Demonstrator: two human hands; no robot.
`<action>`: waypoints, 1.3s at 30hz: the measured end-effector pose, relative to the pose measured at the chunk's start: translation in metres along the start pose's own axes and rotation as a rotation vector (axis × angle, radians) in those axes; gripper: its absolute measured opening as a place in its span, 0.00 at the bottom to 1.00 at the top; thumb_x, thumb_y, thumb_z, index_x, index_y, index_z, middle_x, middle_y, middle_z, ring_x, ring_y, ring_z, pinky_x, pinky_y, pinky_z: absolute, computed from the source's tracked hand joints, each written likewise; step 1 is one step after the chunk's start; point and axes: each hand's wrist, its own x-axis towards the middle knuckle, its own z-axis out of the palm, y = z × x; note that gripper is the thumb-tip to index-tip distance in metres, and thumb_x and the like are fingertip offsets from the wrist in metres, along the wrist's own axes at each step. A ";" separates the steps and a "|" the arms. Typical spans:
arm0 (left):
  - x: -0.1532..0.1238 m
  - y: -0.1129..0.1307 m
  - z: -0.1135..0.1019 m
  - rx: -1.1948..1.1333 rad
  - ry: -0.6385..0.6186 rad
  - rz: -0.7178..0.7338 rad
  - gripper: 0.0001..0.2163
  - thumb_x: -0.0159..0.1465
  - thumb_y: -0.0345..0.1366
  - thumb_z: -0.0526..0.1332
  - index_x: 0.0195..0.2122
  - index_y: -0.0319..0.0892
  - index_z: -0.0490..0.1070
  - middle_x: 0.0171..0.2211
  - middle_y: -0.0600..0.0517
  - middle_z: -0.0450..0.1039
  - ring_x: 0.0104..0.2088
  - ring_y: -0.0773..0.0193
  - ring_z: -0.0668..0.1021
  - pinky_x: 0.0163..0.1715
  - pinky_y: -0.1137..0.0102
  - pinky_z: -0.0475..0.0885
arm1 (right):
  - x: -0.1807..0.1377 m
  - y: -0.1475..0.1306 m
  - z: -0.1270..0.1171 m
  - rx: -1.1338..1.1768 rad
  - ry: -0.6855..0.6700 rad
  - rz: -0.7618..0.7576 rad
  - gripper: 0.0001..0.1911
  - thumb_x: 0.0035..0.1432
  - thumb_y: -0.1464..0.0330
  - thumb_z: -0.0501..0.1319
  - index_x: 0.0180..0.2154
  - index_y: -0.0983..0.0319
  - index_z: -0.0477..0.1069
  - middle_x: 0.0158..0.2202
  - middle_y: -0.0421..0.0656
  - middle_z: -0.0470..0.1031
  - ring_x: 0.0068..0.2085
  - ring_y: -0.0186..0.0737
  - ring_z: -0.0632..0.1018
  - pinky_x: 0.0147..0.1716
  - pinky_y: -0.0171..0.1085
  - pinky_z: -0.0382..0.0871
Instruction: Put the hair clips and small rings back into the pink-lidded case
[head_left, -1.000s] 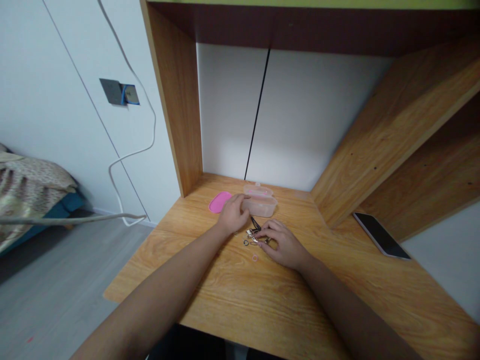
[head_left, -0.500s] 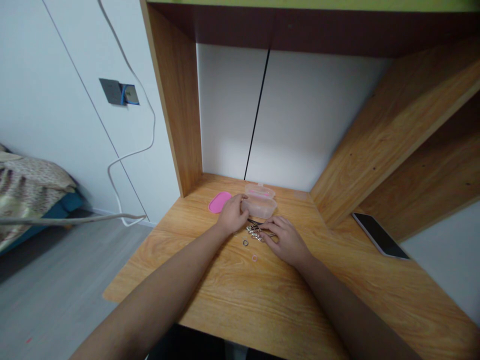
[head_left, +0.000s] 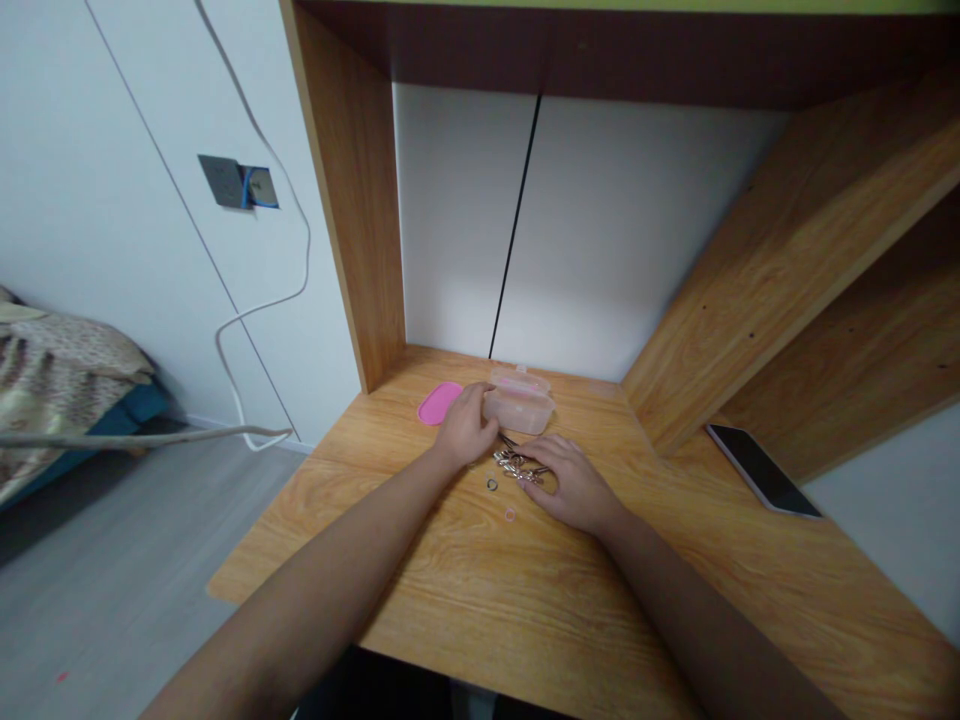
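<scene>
Left hand [head_left: 466,428] curled against the clear plastic box [head_left: 519,402], its grip unclear, right hand [head_left: 571,481] fingertips pinching a cluster of metal clips [head_left: 513,462], pink lid [head_left: 439,402] behind, small rings [head_left: 509,515] loose nearby, bare wooden worktop [head_left: 450,600] toward the near edge, phone [head_left: 761,468] far right, bed [head_left: 60,370] at left.

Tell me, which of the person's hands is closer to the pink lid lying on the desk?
The left. The left hand rests just beside the pink lid, fingers against the clear box. The right hand lies farther off, on the metal clips.
</scene>
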 end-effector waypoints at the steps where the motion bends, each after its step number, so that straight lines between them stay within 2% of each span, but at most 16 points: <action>1: 0.000 0.000 0.000 0.001 0.006 0.002 0.24 0.58 0.29 0.58 0.57 0.39 0.61 0.55 0.41 0.69 0.56 0.52 0.72 0.58 0.56 0.68 | 0.000 0.000 0.001 0.003 -0.001 -0.005 0.18 0.60 0.65 0.63 0.53 0.55 0.73 0.48 0.45 0.79 0.49 0.49 0.76 0.51 0.50 0.69; 10: -0.001 0.000 0.000 -0.013 0.000 -0.001 0.25 0.59 0.30 0.58 0.59 0.40 0.59 0.57 0.41 0.67 0.54 0.52 0.73 0.56 0.54 0.70 | -0.002 0.005 0.004 0.059 0.064 -0.129 0.16 0.60 0.70 0.62 0.50 0.55 0.75 0.42 0.46 0.80 0.44 0.47 0.77 0.45 0.48 0.71; 15: -0.002 -0.002 0.001 -0.024 0.011 0.003 0.27 0.60 0.30 0.58 0.61 0.39 0.57 0.57 0.40 0.66 0.53 0.51 0.74 0.55 0.54 0.71 | -0.002 0.004 0.004 0.119 0.061 -0.149 0.17 0.61 0.71 0.62 0.52 0.55 0.74 0.39 0.45 0.80 0.40 0.46 0.78 0.42 0.46 0.72; 21: 0.000 -0.001 0.001 -0.021 0.070 0.027 0.25 0.60 0.30 0.59 0.60 0.39 0.58 0.56 0.40 0.66 0.54 0.50 0.72 0.55 0.52 0.70 | -0.003 0.000 0.003 0.205 0.120 -0.101 0.17 0.64 0.69 0.60 0.54 0.54 0.73 0.43 0.46 0.79 0.43 0.45 0.79 0.44 0.45 0.74; 27: 0.000 0.016 -0.014 -0.006 0.169 0.137 0.16 0.65 0.31 0.56 0.54 0.40 0.66 0.56 0.40 0.65 0.58 0.52 0.69 0.59 0.55 0.66 | -0.003 0.005 0.006 0.281 0.265 0.004 0.16 0.66 0.67 0.58 0.54 0.55 0.73 0.42 0.47 0.77 0.43 0.44 0.79 0.42 0.43 0.76; 29: -0.001 0.022 -0.019 0.001 0.131 0.209 0.11 0.67 0.33 0.54 0.48 0.41 0.71 0.54 0.42 0.67 0.54 0.54 0.71 0.56 0.57 0.67 | -0.002 0.007 0.007 0.302 0.314 0.025 0.14 0.66 0.67 0.59 0.52 0.55 0.74 0.41 0.46 0.77 0.41 0.43 0.79 0.41 0.43 0.76; 32: -0.004 0.028 -0.021 0.030 -0.008 0.368 0.10 0.67 0.37 0.55 0.42 0.41 0.75 0.49 0.43 0.70 0.49 0.55 0.73 0.51 0.58 0.69 | -0.002 0.009 0.006 0.297 0.391 0.051 0.12 0.65 0.68 0.60 0.49 0.55 0.75 0.41 0.46 0.77 0.42 0.44 0.79 0.42 0.43 0.76; 35: -0.004 0.033 -0.019 0.069 -0.144 0.497 0.12 0.66 0.42 0.57 0.41 0.41 0.76 0.45 0.43 0.73 0.46 0.54 0.74 0.48 0.59 0.69 | -0.002 0.010 0.006 0.282 0.439 0.059 0.11 0.64 0.68 0.62 0.47 0.55 0.76 0.42 0.45 0.78 0.43 0.44 0.79 0.44 0.43 0.76; 39: -0.004 0.037 -0.013 0.102 -0.229 0.564 0.14 0.67 0.44 0.58 0.44 0.40 0.75 0.46 0.43 0.75 0.47 0.55 0.75 0.48 0.60 0.69 | -0.003 0.010 0.005 0.295 0.456 0.049 0.10 0.62 0.68 0.64 0.46 0.55 0.77 0.42 0.44 0.80 0.42 0.43 0.80 0.44 0.42 0.77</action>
